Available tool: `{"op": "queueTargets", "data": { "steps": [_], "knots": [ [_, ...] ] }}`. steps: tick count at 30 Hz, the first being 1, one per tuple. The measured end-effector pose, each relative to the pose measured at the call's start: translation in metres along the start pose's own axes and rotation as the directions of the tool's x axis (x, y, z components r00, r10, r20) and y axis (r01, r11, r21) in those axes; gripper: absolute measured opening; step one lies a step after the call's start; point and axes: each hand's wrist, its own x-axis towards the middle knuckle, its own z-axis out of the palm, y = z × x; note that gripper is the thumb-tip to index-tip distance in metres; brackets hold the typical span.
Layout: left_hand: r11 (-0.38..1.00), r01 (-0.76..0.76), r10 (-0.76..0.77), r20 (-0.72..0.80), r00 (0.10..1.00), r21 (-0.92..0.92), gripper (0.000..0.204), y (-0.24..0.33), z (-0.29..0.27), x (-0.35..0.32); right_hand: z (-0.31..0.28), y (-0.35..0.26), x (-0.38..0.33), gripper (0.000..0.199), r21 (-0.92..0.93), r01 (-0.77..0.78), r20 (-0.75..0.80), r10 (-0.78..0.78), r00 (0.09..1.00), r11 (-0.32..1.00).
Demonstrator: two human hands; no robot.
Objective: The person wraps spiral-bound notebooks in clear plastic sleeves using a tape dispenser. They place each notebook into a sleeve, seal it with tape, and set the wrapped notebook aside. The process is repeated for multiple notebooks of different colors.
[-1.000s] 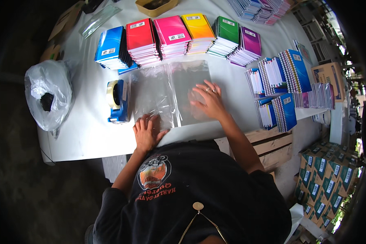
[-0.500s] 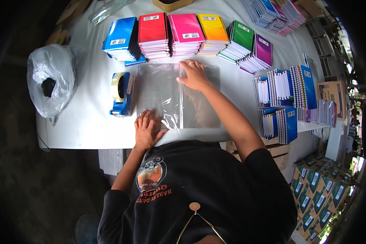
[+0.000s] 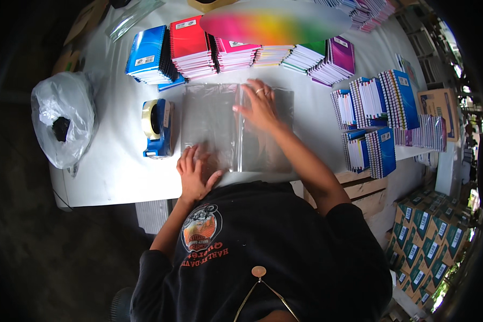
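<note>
Clear, flat plastic film (image 3: 212, 118) lies on the white-covered tabletop (image 3: 118, 182), centre of frame. Left hand (image 3: 195, 174): fingers spread at its lower-left corner. Right hand (image 3: 260, 106): fingers parted at its upper middle, gripping nothing visible. Apparent step: smoothing; next move calls for light, even pressure

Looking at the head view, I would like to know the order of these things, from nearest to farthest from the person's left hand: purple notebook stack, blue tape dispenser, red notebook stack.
1. Blue tape dispenser: ahead and to the left of the left hand.
2. Red notebook stack: farther up the table, roughly straight ahead.
3. Purple notebook stack: far to the right.
</note>
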Motion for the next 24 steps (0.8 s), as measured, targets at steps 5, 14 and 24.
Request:
{"op": "queueTargets", "data": {
  "steps": [5, 14, 24],
  "knots": [
    [0.966, 0.255, -0.213, -0.681, 0.701, -0.040, 0.074, -0.022, -0.008, 0.005, 0.009, -0.021, -0.039, 0.091, -0.078, 0.015, 0.285, 0.008, 0.959, 0.997],
    [0.775, 0.384, -0.624, -0.509, 0.594, -0.502, 0.066, -0.081, -0.002, 0.033, 0.019, -0.027, -0.049, 0.089, -0.138, 0.006, 0.167, 0.017, 0.986, 0.990],
    [0.633, 0.755, -0.467, -0.862, 0.197, -0.171, 0.075, -0.085, -0.081, -0.073, 0.024, -0.052, -0.064, 0.037, 0.094, 0.224, -0.032, -0.222, 0.974, 0.970]
  ]
}}
